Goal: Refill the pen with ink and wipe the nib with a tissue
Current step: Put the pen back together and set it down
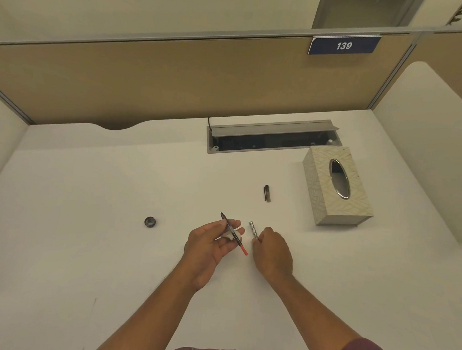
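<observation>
Bare desk (84, 247) left; tissue box (337, 186) blocks far right.

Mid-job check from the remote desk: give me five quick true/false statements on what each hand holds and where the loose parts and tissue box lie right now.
1. The left hand holds the pen's inner section, nib pointing away from the person. True.
2. The right hand is empty. False: it grips the patterned barrel.
3. The pen cap lies on the desk between the hands and the tissue box. True.
4. A tissue sticks out of the box. False: its oval slot shows none.
5. The round black lid lies to the right of both hands. False: it lies to their left.
</observation>
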